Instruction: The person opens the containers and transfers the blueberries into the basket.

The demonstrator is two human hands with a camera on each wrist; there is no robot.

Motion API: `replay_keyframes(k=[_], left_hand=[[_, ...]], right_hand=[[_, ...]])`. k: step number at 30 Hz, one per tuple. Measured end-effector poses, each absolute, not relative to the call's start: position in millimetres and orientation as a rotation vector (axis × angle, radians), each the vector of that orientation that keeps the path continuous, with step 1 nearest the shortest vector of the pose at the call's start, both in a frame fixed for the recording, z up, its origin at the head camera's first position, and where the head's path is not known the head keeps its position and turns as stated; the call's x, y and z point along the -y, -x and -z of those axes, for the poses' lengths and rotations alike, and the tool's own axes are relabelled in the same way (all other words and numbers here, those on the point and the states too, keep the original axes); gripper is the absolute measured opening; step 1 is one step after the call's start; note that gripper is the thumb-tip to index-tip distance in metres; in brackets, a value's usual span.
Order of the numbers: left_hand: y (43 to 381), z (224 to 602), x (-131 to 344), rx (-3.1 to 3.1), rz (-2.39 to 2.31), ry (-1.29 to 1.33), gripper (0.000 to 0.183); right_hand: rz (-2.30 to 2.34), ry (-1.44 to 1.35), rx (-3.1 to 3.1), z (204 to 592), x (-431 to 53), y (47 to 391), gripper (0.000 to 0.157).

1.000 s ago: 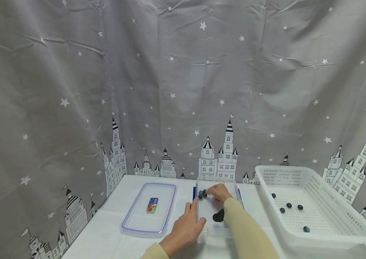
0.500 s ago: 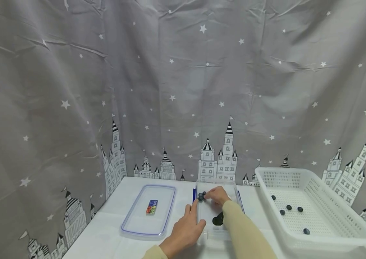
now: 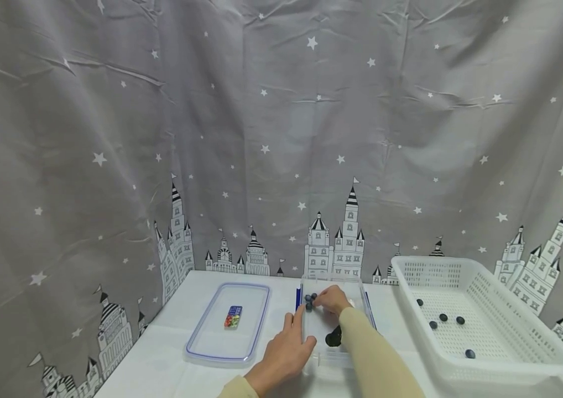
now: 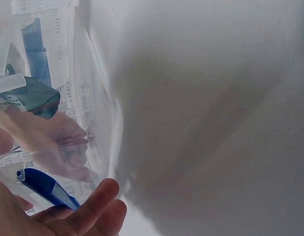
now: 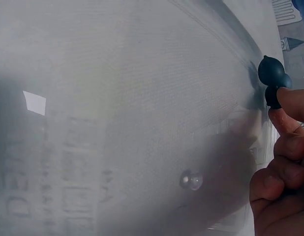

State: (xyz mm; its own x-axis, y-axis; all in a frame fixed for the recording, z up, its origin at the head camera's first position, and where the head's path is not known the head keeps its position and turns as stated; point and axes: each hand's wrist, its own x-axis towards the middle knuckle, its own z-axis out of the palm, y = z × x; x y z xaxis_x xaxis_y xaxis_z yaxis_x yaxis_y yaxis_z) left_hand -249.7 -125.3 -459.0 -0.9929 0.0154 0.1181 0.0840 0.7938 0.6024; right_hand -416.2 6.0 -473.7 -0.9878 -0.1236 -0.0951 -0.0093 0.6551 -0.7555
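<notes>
My right hand (image 3: 332,300) reaches into a clear plastic food container (image 3: 321,359). In the right wrist view its thumb and index finger pinch a dark blueberry (image 5: 272,98) beside other blueberries (image 5: 271,71). They cluster at the container's far left side, also seen as the blueberries (image 3: 308,303) in the head view. My left hand (image 3: 283,345) rests at the container's left wall, index finger along it and thumb spread apart. A blue side clip (image 4: 46,187) shows by its fingers. A dark green-black lump (image 3: 333,336) lies in the container, partly hidden by my right sleeve.
Left on the white table (image 3: 162,354) lies a clear lid (image 3: 197,355) with a blue-purple seal and a colourful label (image 3: 233,317). At right stands a white perforated basket (image 3: 498,287) holding several dark blueberries (image 3: 460,320). A grey castle-print curtain (image 3: 261,110) hangs behind.
My right hand has shifted slightly left and down, closer to the blueberry cluster. My left hand keeps its place at the container. The blueberries in the basket stay where they were.
</notes>
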Motion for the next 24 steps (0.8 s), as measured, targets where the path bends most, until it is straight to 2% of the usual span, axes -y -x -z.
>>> replay_keyframes(k=[16, 24], left_hand=[[250.7, 460.2, 123.2, 2.877, 0.968, 0.086, 0.076], [253.0, 459.0, 125.8, 2.882, 0.983, 0.059, 0.077]], right_hand=[[1.198, 0.059, -2.708, 469.1, -12.7, 417.9, 0.02], [1.267, 0.222, -2.695, 440.7, -21.1, 417.8, 0.027]])
